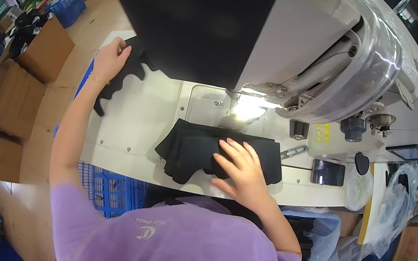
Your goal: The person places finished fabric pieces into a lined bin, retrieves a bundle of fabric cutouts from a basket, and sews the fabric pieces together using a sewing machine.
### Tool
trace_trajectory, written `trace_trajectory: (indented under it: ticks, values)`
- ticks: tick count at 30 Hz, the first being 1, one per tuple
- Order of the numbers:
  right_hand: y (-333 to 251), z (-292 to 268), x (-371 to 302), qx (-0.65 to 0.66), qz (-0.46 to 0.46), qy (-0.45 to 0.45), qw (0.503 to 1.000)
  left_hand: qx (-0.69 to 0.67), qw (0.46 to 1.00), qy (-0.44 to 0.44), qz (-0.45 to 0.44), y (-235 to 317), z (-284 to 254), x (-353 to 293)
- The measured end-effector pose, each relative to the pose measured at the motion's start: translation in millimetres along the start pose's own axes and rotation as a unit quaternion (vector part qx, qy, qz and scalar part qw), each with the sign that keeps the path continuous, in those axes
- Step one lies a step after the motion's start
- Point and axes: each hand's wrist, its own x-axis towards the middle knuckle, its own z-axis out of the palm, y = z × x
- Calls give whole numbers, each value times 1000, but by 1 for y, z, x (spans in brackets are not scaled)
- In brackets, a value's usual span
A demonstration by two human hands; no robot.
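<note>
My right hand [241, 173] lies with fingers spread on a stack of black cut fabric pieces [189, 152] at the table's front edge. The pieces overlap unevenly and have curved lower edges. Over at the left end of the table, my left hand [112, 59] is closed at the edge of another black fabric piece [129, 70] with a wavy outline. Its fingertips are bent in, pinching the cloth. Between the hands and beyond the stack is a sewing machine [335, 69], its lamp lighting the needle area. The needle itself is lost in glare.
Right of the stack lie thread snips [294, 152] and a phone [328, 173] on the white table [142, 102]. A large dark panel [194, 17] hides the far middle. Blue crates [109, 191] stand below the front edge. Cardboard boxes [15, 98] line the floor at left.
</note>
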Motion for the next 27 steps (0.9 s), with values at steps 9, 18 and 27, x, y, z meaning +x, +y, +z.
trace_trajectory:
  ticks: [9,18,27]
  values:
    - [-14,-14,32,509,275,-26,815,-460,841,-216,184,189,-76,-93]
    - [-3,-21,37,563,309,82,762,-588,758,-282,17,218,-62,-67]
    - [5,-17,39,578,305,97,751,-626,735,-260,11,219,-48,-67]
